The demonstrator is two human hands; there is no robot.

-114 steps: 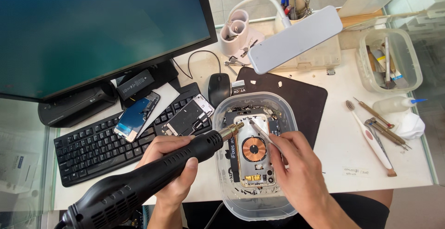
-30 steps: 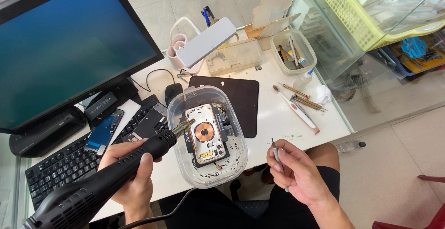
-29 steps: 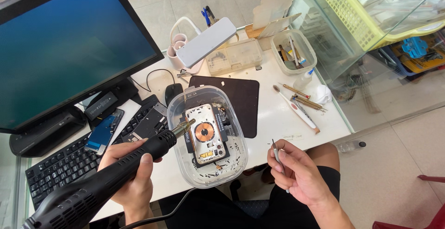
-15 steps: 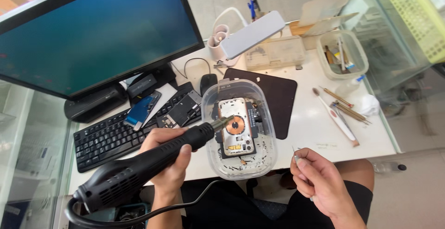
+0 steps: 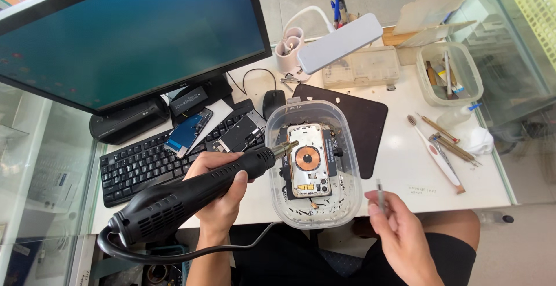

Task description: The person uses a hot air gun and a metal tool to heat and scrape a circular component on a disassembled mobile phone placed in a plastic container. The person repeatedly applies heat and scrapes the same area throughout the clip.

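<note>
The right hand has lifted slightly, pinching thin tweezers whose tips blur. The left hand grips a black heat gun, nozzle over the opened phone in a clear tub.

Bright, even daylight across scene; white table near overexposed at right. Shadows soft and short, cast toward viewer under clear plastic tub and black hot-air gun. Faint sheen on monitor screen, small highlights on tub rim. Wide-angle bend at edges: monitor frame and glass panels lean outward. Focus sharp centrally; right hand slightly motion-soft.
</note>
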